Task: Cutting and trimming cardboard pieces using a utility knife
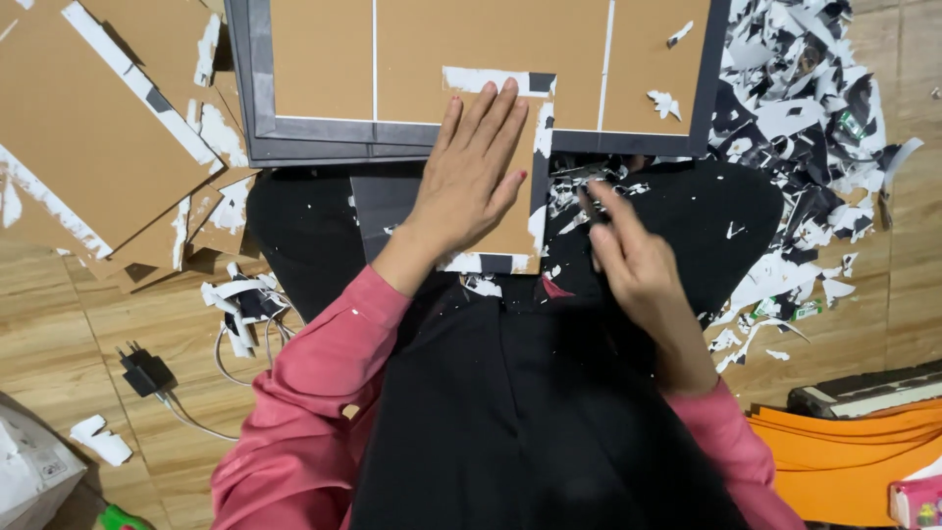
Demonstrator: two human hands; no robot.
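Pink sleeves (294, 412) and black lap nearest; you're mid-strip on a small cardboard panel (505, 211).

Left hand (469, 177) lies flat, fingers spread, pinning that panel on your lap with its far edge over the rim of the big dark-framed board (471, 69). Nothing gripped, it only presses. Right hand (628, 257) sits just right of the panel, fingertips pinched together on a small dark scrap, probably peeled paper; blur hides exactly what. Looks like the peeling stage: white strips (491, 79) remain along the panel's top and right edges. Next move likely needs a nail under a loose strip end while the left hand holds firm. Scrap pile (805, 128) far right, stripped cardboard sheets (98, 128) far left.
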